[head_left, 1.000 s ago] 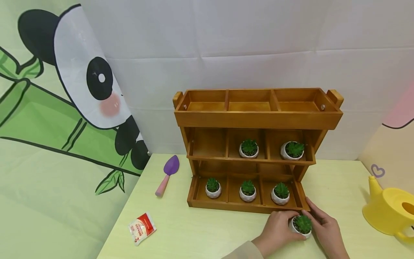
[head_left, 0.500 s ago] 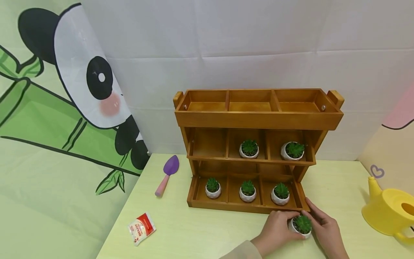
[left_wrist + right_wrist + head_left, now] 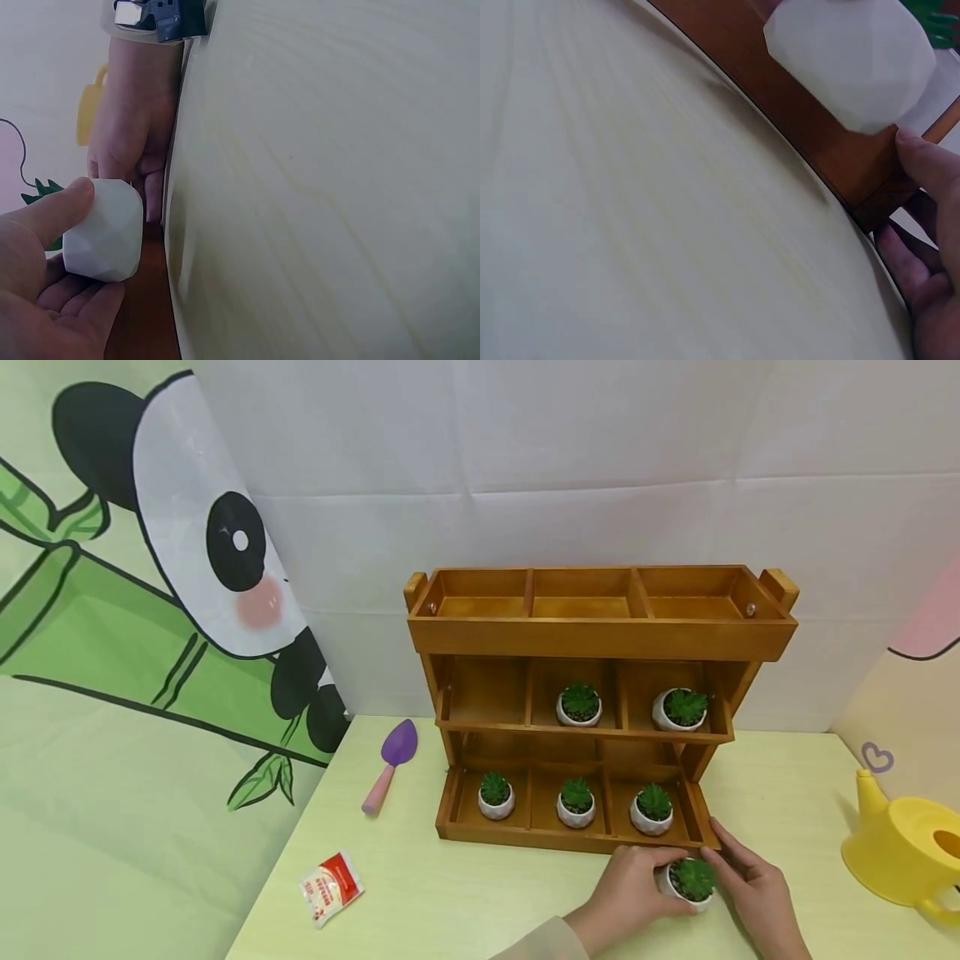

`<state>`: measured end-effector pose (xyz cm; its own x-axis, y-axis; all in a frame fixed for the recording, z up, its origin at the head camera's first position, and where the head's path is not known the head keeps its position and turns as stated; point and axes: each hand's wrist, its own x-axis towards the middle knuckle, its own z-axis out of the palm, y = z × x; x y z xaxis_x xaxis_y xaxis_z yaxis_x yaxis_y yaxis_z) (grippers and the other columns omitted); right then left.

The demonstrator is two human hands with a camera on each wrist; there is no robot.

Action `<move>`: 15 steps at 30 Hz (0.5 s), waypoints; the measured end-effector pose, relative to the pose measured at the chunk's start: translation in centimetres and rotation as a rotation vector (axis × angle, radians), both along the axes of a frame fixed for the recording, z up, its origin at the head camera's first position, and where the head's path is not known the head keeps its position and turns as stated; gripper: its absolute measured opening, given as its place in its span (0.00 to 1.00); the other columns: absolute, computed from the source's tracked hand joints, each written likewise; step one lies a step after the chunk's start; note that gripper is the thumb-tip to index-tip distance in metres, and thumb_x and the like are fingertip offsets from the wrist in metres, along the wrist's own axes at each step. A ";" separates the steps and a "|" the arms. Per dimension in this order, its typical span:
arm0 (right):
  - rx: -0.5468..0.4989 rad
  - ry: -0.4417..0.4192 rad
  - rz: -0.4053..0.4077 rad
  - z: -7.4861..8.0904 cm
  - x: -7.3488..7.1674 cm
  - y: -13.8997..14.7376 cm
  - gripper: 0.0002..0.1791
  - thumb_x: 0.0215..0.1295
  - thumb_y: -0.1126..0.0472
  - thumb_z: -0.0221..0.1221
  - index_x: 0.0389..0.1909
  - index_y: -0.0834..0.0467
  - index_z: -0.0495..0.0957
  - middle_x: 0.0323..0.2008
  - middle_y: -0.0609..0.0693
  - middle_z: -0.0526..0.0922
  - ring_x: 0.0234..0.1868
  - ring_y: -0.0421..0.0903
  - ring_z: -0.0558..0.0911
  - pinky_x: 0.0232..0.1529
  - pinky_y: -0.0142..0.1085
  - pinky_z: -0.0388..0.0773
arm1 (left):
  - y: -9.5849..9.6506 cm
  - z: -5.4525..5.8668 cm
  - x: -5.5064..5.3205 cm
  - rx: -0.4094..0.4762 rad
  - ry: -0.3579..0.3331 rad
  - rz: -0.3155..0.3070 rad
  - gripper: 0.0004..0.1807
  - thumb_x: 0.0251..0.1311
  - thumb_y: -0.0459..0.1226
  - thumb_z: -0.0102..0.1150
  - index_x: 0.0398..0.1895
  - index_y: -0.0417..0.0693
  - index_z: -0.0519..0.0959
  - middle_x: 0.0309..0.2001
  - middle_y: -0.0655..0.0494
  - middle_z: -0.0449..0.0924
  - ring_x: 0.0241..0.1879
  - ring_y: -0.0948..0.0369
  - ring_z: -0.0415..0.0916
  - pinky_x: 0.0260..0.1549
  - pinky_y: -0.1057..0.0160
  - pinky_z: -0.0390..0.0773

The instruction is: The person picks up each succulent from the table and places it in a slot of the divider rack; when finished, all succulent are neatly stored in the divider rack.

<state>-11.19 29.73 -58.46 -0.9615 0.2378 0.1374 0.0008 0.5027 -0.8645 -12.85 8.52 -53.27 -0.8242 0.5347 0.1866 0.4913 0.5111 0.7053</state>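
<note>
My left hand (image 3: 630, 889) holds a small potted succulent (image 3: 692, 881) in a faceted white pot, just in front of the lower tier's right corner. In the left wrist view the white pot (image 3: 105, 232) sits between thumb and fingers, its green leaves pointing away. My right hand (image 3: 757, 893) grips the front right corner of the wooden plant shelf (image 3: 525, 837). The right wrist view has its thumb (image 3: 922, 154) at the front board, close to the pot, and the other fingers round the corner. Several similar succulents stand in the lower and middle tiers.
A yellow watering can (image 3: 900, 843) stands on the table at the right. A purple trowel with a pink handle (image 3: 389, 766) and a red-and-white packet (image 3: 332, 888) lie on the left. Behind the shelf is a white cloth backdrop (image 3: 585, 460).
My left hand has shifted slightly left with the succulent, opening a small gap from the right thumb. The right hand stays at the shelf corner.
</note>
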 end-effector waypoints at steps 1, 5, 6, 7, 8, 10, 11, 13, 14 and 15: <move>0.004 -0.002 0.000 0.0 0.0 0.0 0.30 0.76 0.49 0.62 0.74 0.57 0.73 0.66 0.62 0.75 0.51 0.16 0.71 0.45 0.14 0.73 | -0.2 0.1 0.0 0.006 -0.008 0.005 0.32 0.48 0.47 0.85 0.60 0.58 0.86 0.54 0.76 0.83 0.52 0.80 0.75 0.50 0.81 0.71; 0.019 0.001 -0.003 0.0 0.0 0.0 0.30 0.76 0.50 0.62 0.73 0.58 0.73 0.65 0.62 0.75 0.51 0.15 0.70 0.45 0.13 0.72 | -1.0 0.6 0.0 0.033 -0.047 0.020 0.32 0.49 0.47 0.85 0.61 0.58 0.86 0.54 0.74 0.84 0.52 0.78 0.76 0.51 0.78 0.73; 0.018 0.004 -0.002 0.0 0.0 0.0 0.30 0.76 0.50 0.62 0.73 0.58 0.73 0.65 0.62 0.75 0.51 0.15 0.70 0.45 0.13 0.72 | -1.2 0.7 -0.1 0.040 -0.057 0.022 0.32 0.49 0.46 0.85 0.61 0.58 0.86 0.54 0.74 0.84 0.52 0.77 0.76 0.51 0.77 0.74; 0.018 0.007 0.000 0.0 0.0 0.0 0.30 0.76 0.50 0.62 0.73 0.58 0.73 0.65 0.62 0.75 0.51 0.15 0.70 0.45 0.13 0.72 | -1.4 0.9 -0.1 0.048 -0.068 0.024 0.32 0.49 0.46 0.85 0.61 0.58 0.86 0.54 0.73 0.84 0.53 0.77 0.76 0.51 0.77 0.74; 0.014 0.010 0.002 0.0 0.0 0.0 0.29 0.76 0.51 0.62 0.73 0.58 0.73 0.65 0.62 0.75 0.51 0.15 0.70 0.45 0.13 0.73 | -1.7 1.0 -0.2 0.056 -0.079 0.026 0.32 0.49 0.46 0.85 0.61 0.57 0.86 0.54 0.73 0.84 0.53 0.76 0.77 0.50 0.77 0.75; 0.012 0.016 0.006 0.0 0.0 -0.1 0.29 0.76 0.51 0.62 0.73 0.58 0.73 0.65 0.62 0.75 0.52 0.15 0.70 0.45 0.14 0.73 | -2.2 1.3 -0.3 0.069 -0.096 0.032 0.33 0.49 0.45 0.85 0.61 0.56 0.86 0.55 0.71 0.84 0.54 0.75 0.77 0.50 0.76 0.75; 0.012 0.020 0.005 -0.1 0.0 0.0 0.29 0.76 0.52 0.62 0.73 0.58 0.74 0.64 0.62 0.75 0.52 0.15 0.70 0.45 0.14 0.73 | -2.4 1.5 -0.3 0.075 -0.099 0.035 0.33 0.49 0.45 0.85 0.61 0.55 0.86 0.56 0.70 0.83 0.54 0.74 0.77 0.50 0.76 0.76; 0.013 0.025 0.006 -0.1 0.0 0.0 0.29 0.76 0.52 0.62 0.73 0.58 0.74 0.64 0.62 0.75 0.52 0.15 0.70 0.45 0.14 0.73 | -2.9 1.8 -0.4 0.089 -0.100 0.041 0.33 0.49 0.44 0.85 0.62 0.54 0.85 0.57 0.69 0.83 0.55 0.73 0.77 0.50 0.75 0.76; 0.016 0.025 0.004 -0.1 0.0 0.0 0.29 0.76 0.51 0.62 0.73 0.57 0.74 0.65 0.62 0.75 0.52 0.15 0.70 0.45 0.14 0.72 | -3.2 2.0 -0.5 0.099 -0.100 0.044 0.34 0.49 0.43 0.85 0.62 0.54 0.85 0.58 0.68 0.83 0.55 0.73 0.77 0.51 0.75 0.77; 0.018 0.024 0.003 -0.1 0.0 0.0 0.29 0.76 0.51 0.62 0.73 0.57 0.74 0.65 0.62 0.75 0.52 0.15 0.69 0.46 0.13 0.72 | -3.5 2.2 -0.6 0.112 -0.101 0.045 0.33 0.49 0.43 0.85 0.62 0.53 0.85 0.58 0.68 0.83 0.55 0.73 0.78 0.51 0.74 0.77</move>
<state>-11.17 29.72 -58.57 -0.9585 0.2325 0.1651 -0.0216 0.5181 -0.8550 -13.41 5.04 -51.11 -0.8647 0.4769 0.1578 0.3931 0.4468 0.8037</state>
